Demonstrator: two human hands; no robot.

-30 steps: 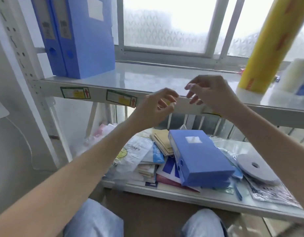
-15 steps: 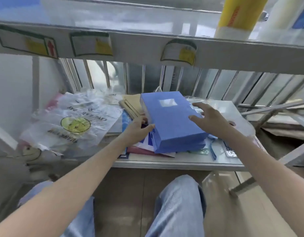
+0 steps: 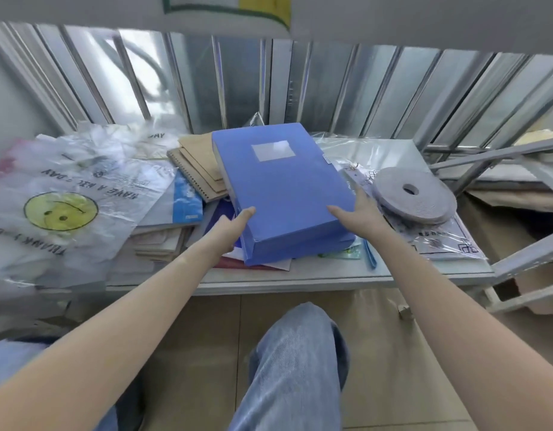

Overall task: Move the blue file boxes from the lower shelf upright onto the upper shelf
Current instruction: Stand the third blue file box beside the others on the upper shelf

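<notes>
A blue file box (image 3: 281,188) with a pale label window lies flat on a pile of papers on the lower shelf (image 3: 315,276). My left hand (image 3: 230,228) grips its near left side, thumb on the lid and fingers under the edge. My right hand (image 3: 359,214) presses against its near right side, thumb on top. The box's near end looks slightly raised off the pile. Only the front rail of the upper shelf (image 3: 393,17) shows, along the top edge; the shelf's surface is out of view.
Plastic bags with a smiley print (image 3: 63,200) cover the shelf's left part. Brown notebooks (image 3: 200,169) lie behind the box on the left. A grey tape roll (image 3: 413,194) sits right of it on sheets in plastic. Metal bars (image 3: 487,157) cross at right. My knee (image 3: 297,353) is below.
Both hands came down from the upper shelf's rail to the box and closed on its two sides. The camera dropped and moved closer to the lower shelf.
</notes>
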